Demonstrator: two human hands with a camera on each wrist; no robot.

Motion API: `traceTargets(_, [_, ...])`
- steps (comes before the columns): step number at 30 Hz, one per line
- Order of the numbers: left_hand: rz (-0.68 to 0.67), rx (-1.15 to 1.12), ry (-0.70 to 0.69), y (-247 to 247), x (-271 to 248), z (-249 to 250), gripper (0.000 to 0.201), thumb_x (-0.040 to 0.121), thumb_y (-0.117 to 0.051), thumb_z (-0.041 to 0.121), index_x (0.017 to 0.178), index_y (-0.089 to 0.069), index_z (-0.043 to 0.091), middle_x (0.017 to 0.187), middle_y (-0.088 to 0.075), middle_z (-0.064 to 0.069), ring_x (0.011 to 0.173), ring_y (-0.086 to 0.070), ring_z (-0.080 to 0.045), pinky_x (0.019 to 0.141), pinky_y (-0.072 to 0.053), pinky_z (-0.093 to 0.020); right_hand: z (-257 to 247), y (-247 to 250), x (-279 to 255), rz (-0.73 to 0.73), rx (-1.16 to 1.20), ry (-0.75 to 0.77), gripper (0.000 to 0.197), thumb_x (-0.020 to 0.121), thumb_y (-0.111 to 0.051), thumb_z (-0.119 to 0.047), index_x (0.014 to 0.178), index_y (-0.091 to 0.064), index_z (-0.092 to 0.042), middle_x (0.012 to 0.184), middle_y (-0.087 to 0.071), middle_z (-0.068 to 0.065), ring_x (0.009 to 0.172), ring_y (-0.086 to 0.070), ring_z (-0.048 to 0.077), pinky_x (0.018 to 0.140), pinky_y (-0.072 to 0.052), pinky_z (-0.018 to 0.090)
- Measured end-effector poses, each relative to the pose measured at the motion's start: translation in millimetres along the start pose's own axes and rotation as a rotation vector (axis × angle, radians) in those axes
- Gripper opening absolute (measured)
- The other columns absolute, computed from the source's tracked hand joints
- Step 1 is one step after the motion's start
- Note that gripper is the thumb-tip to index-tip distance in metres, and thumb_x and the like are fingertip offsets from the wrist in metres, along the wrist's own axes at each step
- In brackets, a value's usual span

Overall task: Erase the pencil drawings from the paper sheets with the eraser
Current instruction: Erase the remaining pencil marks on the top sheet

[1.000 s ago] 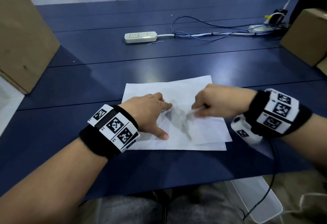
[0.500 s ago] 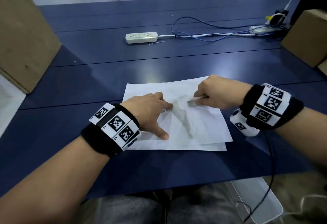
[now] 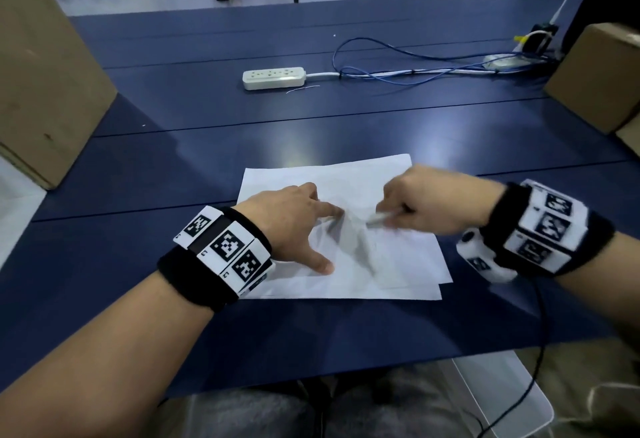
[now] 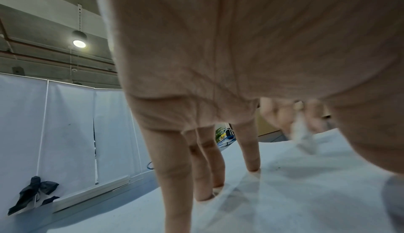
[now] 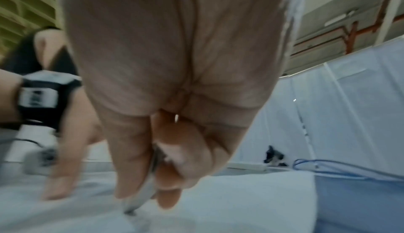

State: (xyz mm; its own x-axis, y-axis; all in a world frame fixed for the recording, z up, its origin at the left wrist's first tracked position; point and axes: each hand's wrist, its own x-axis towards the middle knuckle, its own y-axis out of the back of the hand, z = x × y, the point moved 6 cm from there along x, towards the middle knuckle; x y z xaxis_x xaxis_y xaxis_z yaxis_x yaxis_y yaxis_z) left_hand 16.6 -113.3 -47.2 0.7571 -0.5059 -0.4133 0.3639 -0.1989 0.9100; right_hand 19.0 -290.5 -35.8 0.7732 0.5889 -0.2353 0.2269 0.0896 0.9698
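Two white paper sheets (image 3: 398, 264) lie stacked on the blue table, the top one bearing a grey smudged pencil drawing (image 3: 349, 237). My left hand (image 3: 294, 223) presses the top sheet flat with straight, spread fingers (image 4: 251, 150) just left of the drawing. My right hand (image 3: 426, 202) pinches a pale eraser (image 3: 379, 219) between thumb and fingers, its tip down on the paper at the drawing's right side. In the right wrist view the eraser (image 5: 140, 200) pokes out below the curled fingers; in the left wrist view the eraser (image 4: 304, 138) is blurred.
A white power strip (image 3: 273, 78) and blue cables (image 3: 415, 67) lie farther back on the table (image 3: 346, 126). Cardboard boxes stand at the left (image 3: 41, 91) and right (image 3: 595, 77) edges. A white bin (image 3: 502, 399) sits on the floor below the table's near edge.
My right hand with the eraser moved away up the sheet, then came back down toward me across the drawing. The left hand stayed pressing the paper.
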Motion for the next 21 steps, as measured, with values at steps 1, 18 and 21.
traceTargets(1, [0.012,0.0,0.001,0,0,0,0.092,0.069,-0.064,0.077,0.148,-0.027,0.048,0.13,-0.04,0.008,0.12,-0.046,-0.015,0.088,-0.049,-0.038,-16,-4,-9,-0.043,0.044,0.104,0.026,0.096,-0.057,-0.037,0.09,-0.069,-0.015,0.085,-0.064,0.001,0.081,-0.056,0.02,0.073,-0.045,0.03])
traceTargets(18, [0.035,0.01,-0.003,-3,5,1,0.093,0.067,-0.067,0.076,0.147,-0.028,0.049,0.127,-0.041,0.005,0.117,-0.048,-0.017,0.082,-0.048,-0.036,-25,-11,-19,-0.168,0.104,0.172,0.042,0.092,-0.047,-0.055,0.092,-0.07,-0.02,0.08,-0.059,-0.005,0.074,-0.051,0.013,0.072,-0.046,0.028])
traceTargets(21, [0.03,0.008,0.001,-1,6,1,0.093,0.066,-0.067,0.077,0.146,-0.029,0.05,0.123,-0.042,0.005,0.115,-0.049,-0.018,0.085,-0.051,-0.04,10,7,7,-0.002,-0.047,-0.034,0.055,0.091,-0.039,-0.058,0.076,-0.06,-0.009,0.072,-0.058,0.004,0.072,-0.05,0.025,0.07,-0.048,0.04])
